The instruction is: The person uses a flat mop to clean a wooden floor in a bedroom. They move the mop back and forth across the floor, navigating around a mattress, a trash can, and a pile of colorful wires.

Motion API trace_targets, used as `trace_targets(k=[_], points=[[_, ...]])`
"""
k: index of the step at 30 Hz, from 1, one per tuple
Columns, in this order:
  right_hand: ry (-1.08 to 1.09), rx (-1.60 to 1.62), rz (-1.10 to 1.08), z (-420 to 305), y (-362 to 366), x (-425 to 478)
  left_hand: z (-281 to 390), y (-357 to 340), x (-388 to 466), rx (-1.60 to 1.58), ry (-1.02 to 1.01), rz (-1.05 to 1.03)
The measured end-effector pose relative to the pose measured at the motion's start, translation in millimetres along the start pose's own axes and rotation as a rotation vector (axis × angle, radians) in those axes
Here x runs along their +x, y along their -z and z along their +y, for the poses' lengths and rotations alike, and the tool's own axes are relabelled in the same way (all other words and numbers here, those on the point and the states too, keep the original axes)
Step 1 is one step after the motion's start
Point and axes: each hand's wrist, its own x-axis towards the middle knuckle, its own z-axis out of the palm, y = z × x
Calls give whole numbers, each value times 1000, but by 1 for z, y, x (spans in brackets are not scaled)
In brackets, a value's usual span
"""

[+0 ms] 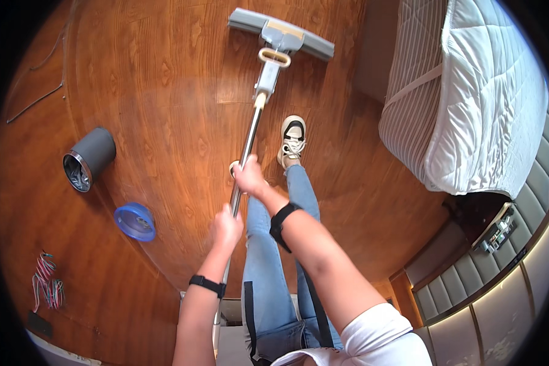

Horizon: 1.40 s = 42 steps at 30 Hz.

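A sponge mop with a wide grey head [281, 34] rests on the wood-grain floor ahead of my feet. Its long metal pole [251, 132] slants back toward my body. My right hand [250, 177] wraps the pole partway along it. Lower down, closer to me, my left hand [226, 227] also grips the pole and looks slightly blurred. A pale pull handle [274, 57] sits just behind the mop head. The pole's rear end runs down past my left forearm.
At the right is a bed with a white quilted mattress [489, 100]. A grey bin [96, 153] and a blue plastic tub [135, 222] stand at the left. Bundled coloured strands [48, 281] show beyond them. Small items [498, 233] sit near the padded wall panels [448, 288].
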Motion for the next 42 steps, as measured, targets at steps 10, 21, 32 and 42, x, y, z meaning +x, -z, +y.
trace_targets(k=[10,21,32,42], points=[[-93,139,-180,-71,152,57,146,25,40,-116,-66,15],[-164,260,-338,59,82,-64,74,-19,-90,-72,135,-201],[125,12,-50,18,176,64,180,-12,8,-242,10,-72],[16,148,-23,-23,189,63,194,-6,17,-219,-48,-94]])
